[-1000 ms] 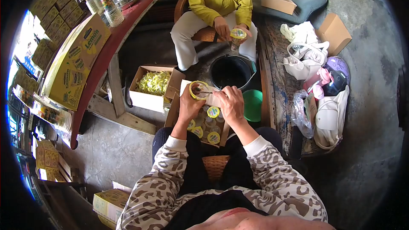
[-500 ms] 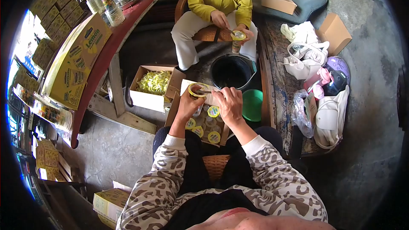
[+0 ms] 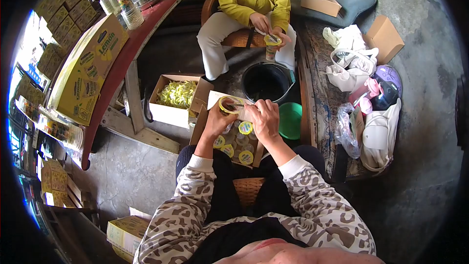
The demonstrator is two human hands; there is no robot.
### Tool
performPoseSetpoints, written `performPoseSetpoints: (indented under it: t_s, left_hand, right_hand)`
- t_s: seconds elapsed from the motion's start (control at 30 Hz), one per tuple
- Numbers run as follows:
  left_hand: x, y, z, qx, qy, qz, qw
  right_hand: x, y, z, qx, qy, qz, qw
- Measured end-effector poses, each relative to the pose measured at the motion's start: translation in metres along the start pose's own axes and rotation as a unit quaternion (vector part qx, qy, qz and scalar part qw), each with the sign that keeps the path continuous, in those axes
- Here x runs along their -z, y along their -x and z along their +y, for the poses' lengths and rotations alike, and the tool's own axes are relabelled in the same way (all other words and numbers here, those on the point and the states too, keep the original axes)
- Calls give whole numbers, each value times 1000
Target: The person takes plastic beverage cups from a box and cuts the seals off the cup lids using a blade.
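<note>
My left hand [image 3: 215, 121] is wrapped round a clear plastic cup [image 3: 228, 112] whose yellow rim faces up. In my right hand [image 3: 265, 121] is a thin dark tool, perhaps a small knife [image 3: 238, 105], its end lying at the cup's rim. What the cup contains is too dark to make out. Below both hands stands a cardboard carton [image 3: 198, 128] with several cups in it. Some carry yellow printed film lids, such as the lidded cup [image 3: 245, 157] at its near end; others show clear.
Beyond the carton are a black bucket [image 3: 264, 71], a green basin [image 3: 290, 121] and a box [image 3: 168, 116] of yellow-green strips. A co-worker [image 3: 254, 0] opposite holds a yellow-lidded cup [image 3: 272, 40]. Left runs a red-edged table [image 3: 113, 88]; bags [image 3: 376, 134] lie on the right.
The cup in my left hand has tipped slightly, so more of its round rim shows. My right hand has shifted very little. The co-worker's hands have moved a little at their cup.
</note>
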State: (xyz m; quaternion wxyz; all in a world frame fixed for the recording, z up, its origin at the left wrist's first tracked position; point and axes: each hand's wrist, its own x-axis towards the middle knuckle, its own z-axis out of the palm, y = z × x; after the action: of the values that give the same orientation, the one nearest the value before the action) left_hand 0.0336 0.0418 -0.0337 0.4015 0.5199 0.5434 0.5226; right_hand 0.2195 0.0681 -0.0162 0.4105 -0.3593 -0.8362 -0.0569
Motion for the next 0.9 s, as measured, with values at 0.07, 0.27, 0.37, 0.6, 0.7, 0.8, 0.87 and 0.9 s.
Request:
performPoseSetpoints:
  t_s: [0.07, 0.27, 0.37, 0.6, 0.7, 0.8, 0.87, 0.9]
  left_hand:
    - [1, 1, 0, 19, 24, -9, 999]
    - [7, 2, 6, 24, 40, -28, 999]
    - [11, 2, 3, 56, 83, -56, 993]
    - [10, 6, 5, 63, 126, -98, 985]
    - [7, 6, 5, 25, 102, -100, 989]
    - [6, 4, 3, 26, 132, -86, 987]
    - [6, 3, 3, 34, 157, -68, 985]
    - [5, 4, 7, 25, 165, -47, 985]
  right_hand:
    - [-1, 1, 0, 0, 2, 1, 1000]
    - [-2, 1, -1, 2, -5, 4, 1000]
    - [-3, 1, 0, 1, -4, 1, 1000]
    - [-4, -1, 10, -65, -64, 9, 996]
    - [-3, -2, 11, -116, -111, 14, 987]
    - [6, -6, 13, -111, -102, 22, 988]
    - [2, -6, 18, -125, -120, 32, 984]
    - [-1, -5, 22, -139, -138, 43, 980]
